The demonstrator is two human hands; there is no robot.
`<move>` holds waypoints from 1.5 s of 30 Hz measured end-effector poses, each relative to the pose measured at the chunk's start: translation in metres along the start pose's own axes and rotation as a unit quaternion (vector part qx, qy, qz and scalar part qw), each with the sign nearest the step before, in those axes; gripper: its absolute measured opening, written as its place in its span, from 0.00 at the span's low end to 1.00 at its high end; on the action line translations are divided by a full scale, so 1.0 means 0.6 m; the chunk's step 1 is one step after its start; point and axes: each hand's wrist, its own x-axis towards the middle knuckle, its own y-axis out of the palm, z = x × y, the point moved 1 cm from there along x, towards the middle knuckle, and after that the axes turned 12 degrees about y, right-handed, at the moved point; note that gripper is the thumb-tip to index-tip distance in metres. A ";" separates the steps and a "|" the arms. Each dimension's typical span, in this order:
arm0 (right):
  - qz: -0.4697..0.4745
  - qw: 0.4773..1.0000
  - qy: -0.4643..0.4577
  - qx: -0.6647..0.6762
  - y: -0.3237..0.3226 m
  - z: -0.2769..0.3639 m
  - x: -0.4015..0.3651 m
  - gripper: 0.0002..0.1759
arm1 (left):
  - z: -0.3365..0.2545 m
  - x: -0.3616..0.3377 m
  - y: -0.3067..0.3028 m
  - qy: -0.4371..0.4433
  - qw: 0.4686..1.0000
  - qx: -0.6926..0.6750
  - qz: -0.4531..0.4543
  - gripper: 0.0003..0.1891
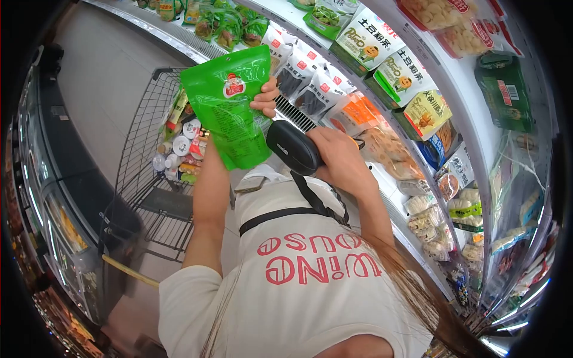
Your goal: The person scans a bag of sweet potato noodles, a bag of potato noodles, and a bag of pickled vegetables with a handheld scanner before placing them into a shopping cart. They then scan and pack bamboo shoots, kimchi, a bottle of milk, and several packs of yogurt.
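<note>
A bright green pouch (pixel 230 107) with a small red-and-white emblem and small print hangs upright in front of me. My left hand (pixel 265 99) grips it from behind, its fingers curled round the right edge; the rest of that hand is hidden by the pouch. Just beside the pouch's lower right, my right hand (pixel 337 154) is closed round a black rounded case (pixel 293 147) with a small pale logo. The case is held level with my waist, above a dark strap across my white shirt.
To the left stands a wire shopping cart (pixel 138 128) holding packaged goods (pixel 181 145). Refrigerated shelving on the right carries boxed noodles (pixel 401 76), bagged food (pixel 321 90) and several other packets. Dark display cases (pixel 89 197) line the far left aisle side.
</note>
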 end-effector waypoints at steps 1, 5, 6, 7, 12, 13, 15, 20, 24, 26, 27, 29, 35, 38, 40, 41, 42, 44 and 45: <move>0.000 0.999 0.010 0.035 0.002 -0.005 -0.002 0.23 | -0.007 -0.006 -0.002 0.017 1.000 0.008 -0.005 0.18; -0.044 0.986 0.082 0.139 0.004 -0.006 -0.011 0.24 | -0.054 -0.074 -0.074 0.237 0.931 0.257 -0.107 0.15; -0.042 0.981 0.112 0.152 0.013 -0.019 -0.011 0.24 | -0.096 -0.101 -0.152 0.257 0.904 0.256 -0.226 0.14; -0.036 0.980 0.128 0.145 0.021 -0.026 -0.011 0.23 | -0.090 -0.116 -0.123 0.346 0.846 0.251 -0.320 0.15; 0.022 0.980 0.179 0.080 0.103 -0.092 -0.004 0.26 | -0.137 -0.240 -0.182 0.510 0.655 0.098 -0.549 0.19; 0.035 0.979 0.186 0.071 0.121 -0.099 0.000 0.24 | -0.154 -0.272 -0.209 0.520 0.631 0.068 -0.571 0.19; 0.064 0.978 0.192 0.042 0.155 -0.113 0.010 0.22 | -0.179 -0.328 -0.260 0.551 0.592 0.021 -0.588 0.20; 0.111 0.974 0.196 0.031 0.206 -0.116 0.043 0.21 | -0.250 -0.426 -0.386 0.596 0.533 -0.014 -0.600 0.23; 0.137 0.963 0.230 -0.015 0.222 -0.088 0.064 0.21 | -0.306 -0.445 -0.511 0.593 0.523 -0.026 -0.612 0.25; 0.143 0.963 0.228 -0.023 0.238 -0.086 0.081 0.21 | -0.357 -0.451 -0.603 0.571 0.540 -0.021 -0.618 0.27; 0.146 0.962 0.232 -0.017 0.237 -0.078 0.086 0.20 | -0.386 -0.464 -0.665 0.548 0.562 -0.010 -0.619 0.27; 0.145 0.958 0.246 0.004 0.232 -0.067 0.097 0.20 | -0.424 -0.460 -0.739 0.380 0.577 0.160 -0.705 0.31; 0.142 0.942 0.305 -0.018 0.227 -0.054 0.104 0.20 | -0.474 -0.339 -0.626 0.328 0.488 0.233 -0.774 0.38; 0.149 0.942 0.302 -0.012 0.231 -0.052 0.104 0.21 | -0.497 -0.301 -0.618 0.382 0.549 0.143 -0.729 0.35; 0.160 0.940 0.302 -0.019 0.226 -0.038 0.112 0.23 | -0.486 -0.295 -0.528 0.002 0.498 0.473 -0.727 0.32; 0.163 0.938 0.304 -0.023 0.231 -0.042 0.112 0.23 | -0.474 -0.297 -0.502 -0.193 0.420 0.598 -0.655 0.30; 0.167 0.937 0.306 -0.027 0.236 -0.047 0.112 0.24 | -0.461 -0.303 -0.501 -0.091 0.493 0.539 -0.676 0.30; 0.156 0.946 0.284 -0.009 0.240 -0.053 0.112 0.22 | -0.430 -0.314 -0.512 0.113 0.608 0.393 -0.681 0.28; 0.152 0.948 0.281 -0.011 0.242 -0.054 0.116 0.21 | -0.413 -0.320 -0.516 0.213 0.648 0.308 -0.664 0.27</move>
